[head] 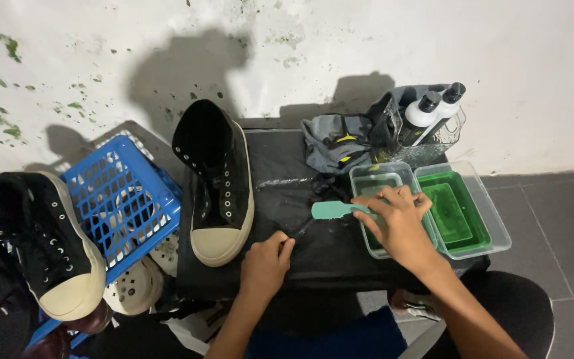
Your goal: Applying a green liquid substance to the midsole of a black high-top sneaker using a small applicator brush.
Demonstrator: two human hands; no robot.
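Black table (340,256) bearing high-top shoe (217,183)

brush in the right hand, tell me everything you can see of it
The brush has a flat teal handle that looks like plastic. It lies roughly level, its handle end pointing left over the black table. The right hand grips its other end, hiding the bristles, above a clear tub. Nothing else seems to touch it.

Hard light from my side, picture sharp

I see dark shadows thrown onto the white wall (513,60) at upper centre, faint glare on the black worktop (287,183), mild bending at the frame edges, and no blur worth noting.
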